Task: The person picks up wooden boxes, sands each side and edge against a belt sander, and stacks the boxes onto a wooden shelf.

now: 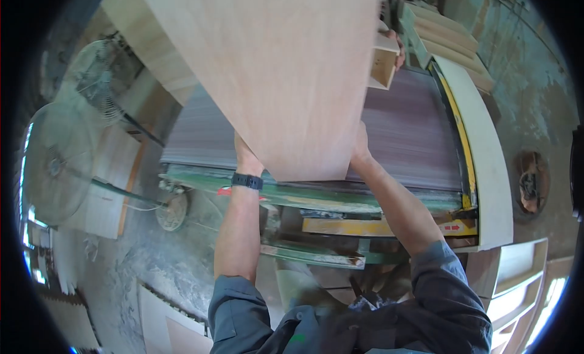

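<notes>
A large pale wooden panel (274,68) rises in front of me, tilted over the purple-brown sanding belt (410,129) of a green-framed machine. My left hand (246,156), below a dark wristwatch, grips the panel's left edge near its lower end. On the opposite edge, my right hand (361,144) is closed around the wood. The panel hides most of the fingers of both hands. Its near end hangs just above or at the machine's green front rail (292,192); whether it touches the belt I cannot tell.
Beyond the panel, another person's hand (399,49) holds a small wooden box (383,65). Pedestal fans (58,165) stand at left. A pale board (480,153) borders the machine's right end. Wooden frames (517,275) sit at lower right, and stacked wooden pieces (447,40) lie behind.
</notes>
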The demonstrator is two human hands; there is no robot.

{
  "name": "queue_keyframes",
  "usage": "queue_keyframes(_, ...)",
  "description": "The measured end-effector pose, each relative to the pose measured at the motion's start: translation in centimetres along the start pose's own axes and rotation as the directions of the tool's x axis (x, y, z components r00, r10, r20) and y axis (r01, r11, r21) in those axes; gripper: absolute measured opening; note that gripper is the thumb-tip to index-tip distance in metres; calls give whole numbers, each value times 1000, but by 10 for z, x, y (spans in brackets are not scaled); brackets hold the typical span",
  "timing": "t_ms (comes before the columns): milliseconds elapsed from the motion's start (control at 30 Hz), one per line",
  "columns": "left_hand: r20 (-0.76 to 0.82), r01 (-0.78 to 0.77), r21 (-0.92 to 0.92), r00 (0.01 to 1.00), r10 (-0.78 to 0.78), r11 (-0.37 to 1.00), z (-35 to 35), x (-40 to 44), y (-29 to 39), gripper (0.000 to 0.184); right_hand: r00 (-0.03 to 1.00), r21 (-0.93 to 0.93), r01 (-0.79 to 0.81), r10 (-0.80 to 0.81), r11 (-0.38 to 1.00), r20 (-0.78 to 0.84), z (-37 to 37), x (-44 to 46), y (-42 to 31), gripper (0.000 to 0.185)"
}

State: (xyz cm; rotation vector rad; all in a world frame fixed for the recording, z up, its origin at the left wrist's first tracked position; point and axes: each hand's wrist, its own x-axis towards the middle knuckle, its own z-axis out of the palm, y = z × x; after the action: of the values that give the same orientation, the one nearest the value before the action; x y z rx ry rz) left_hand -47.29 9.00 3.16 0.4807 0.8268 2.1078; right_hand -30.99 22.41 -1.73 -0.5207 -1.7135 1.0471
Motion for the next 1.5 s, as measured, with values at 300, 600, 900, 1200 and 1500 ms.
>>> queue_keyframes(300, 207, -724, 157, 690, 694, 672, 44, -78, 231, 52, 931, -783, 364, -211, 505, 297, -134, 23, -133, 13)
queue_keyframes(600, 665, -110, 83, 746, 27, 990, 24, -52, 207, 57, 972, -912, 212, 22, 351, 234, -225, 34, -154, 48)
queue_keyframes(900, -25, -193, 589, 966, 257, 784, 0, 2, 69, 53, 915, -938, -186, 399, 292, -57, -235, 49, -102, 50)
queue_keyframes(1200, -172, -143, 616, 935, 310, 774, -9, 12, 15, 48, 847, -914, -339, 494, 222, -194, -224, 46, -96, 53)
queue_keyframes(1500, -282, -208, 554, 864, 417, 806, -7, 10, 13, 47, 897, -947, -207, 434, 248, -83, -224, 56, -80, 50)
